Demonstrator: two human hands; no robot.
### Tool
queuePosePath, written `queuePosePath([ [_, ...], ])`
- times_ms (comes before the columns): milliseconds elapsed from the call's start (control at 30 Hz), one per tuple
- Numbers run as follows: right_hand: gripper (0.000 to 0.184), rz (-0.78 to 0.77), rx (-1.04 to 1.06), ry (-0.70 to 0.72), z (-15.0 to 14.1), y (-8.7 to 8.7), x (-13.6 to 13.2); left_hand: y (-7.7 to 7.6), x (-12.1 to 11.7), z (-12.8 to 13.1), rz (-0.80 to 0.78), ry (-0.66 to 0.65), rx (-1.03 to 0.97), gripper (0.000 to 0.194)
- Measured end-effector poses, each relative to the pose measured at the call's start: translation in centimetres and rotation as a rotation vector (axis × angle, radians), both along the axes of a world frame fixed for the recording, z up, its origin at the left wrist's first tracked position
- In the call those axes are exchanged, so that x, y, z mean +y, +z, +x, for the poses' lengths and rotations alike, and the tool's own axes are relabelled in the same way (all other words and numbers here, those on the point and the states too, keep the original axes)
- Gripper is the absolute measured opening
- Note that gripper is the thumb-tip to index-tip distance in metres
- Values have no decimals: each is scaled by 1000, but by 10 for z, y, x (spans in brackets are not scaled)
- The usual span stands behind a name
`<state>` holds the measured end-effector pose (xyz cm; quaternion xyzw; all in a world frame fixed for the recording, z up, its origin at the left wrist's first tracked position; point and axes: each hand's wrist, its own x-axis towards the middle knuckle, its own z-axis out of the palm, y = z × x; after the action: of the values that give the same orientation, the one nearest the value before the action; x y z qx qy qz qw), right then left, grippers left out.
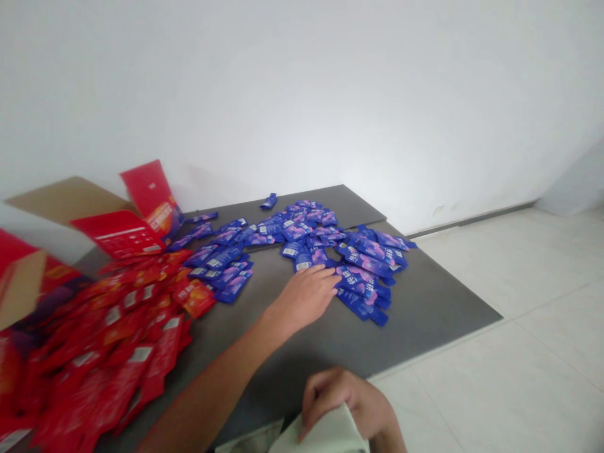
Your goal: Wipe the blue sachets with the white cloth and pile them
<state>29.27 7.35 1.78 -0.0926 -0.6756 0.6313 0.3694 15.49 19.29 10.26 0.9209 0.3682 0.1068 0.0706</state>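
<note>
The left hand [309, 290], nearer than the right hand [353, 397] pinching a pale object [330, 434], meets blue packets [363, 282] slanting lengthwise to its right, its grip unclear.

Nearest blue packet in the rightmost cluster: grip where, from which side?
Pinch the nearest blue packet by its lower-right end, probably best coming in low from the right. That end sticks out onto the grey table, while other blue packets overlap its upper edge and the left hand is near its other end.
</note>
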Motion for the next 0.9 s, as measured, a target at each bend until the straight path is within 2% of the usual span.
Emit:
queuePosePath([
  [100, 48, -24, -24, 45, 1, 3, 0, 15, -36, -36, -186, -37, 42, 35],
  [200, 40, -49, -52, 38, 2, 4, -2, 22, -71, -76, -383, -47, 58, 34],
  [267, 35, -66, -59, 19, 2, 3, -3, 23, -85, -99, -473, -39, 28, 30],
  [333, 33, -87, -72, 6, 2, 1, -4, 20, -88, -117, -474, 24, -7, 29],
  [400, 36, -98, -90, 6, 3, -2, -4, 13, -77, -128, -375, 170, -37, 38],
  [467, 37, -94, -104, 0, 3, -6, -5, 2, -55, -132, -217, 367, -53, 47],
  [533, 35, -84, -106, -26, 3, -11, -5, -11, -27, -134, -82, 535, -16, 45],
  [567, 34, -83, -106, -43, 3, -13, -6, -17, -13, -135, -53, 589, 41, 37],
  [633, 32, -82, -108, -64, 4, -17, -7, -29, 8, -140, -38, 666, 92, 32],
  [700, 32, -83, -123, -67, 5, -19, -7, -39, 19, -148, -39, 724, 128, 40],
  [800, 33, -90, -166, -61, 5, -19, -6, -49, 21, -162, -23, 779, 176, 44],
  [900, 34, -81, -163, -57, 5, -19, -5, -52, 19, -169, 1, 809, 216, 42],
])
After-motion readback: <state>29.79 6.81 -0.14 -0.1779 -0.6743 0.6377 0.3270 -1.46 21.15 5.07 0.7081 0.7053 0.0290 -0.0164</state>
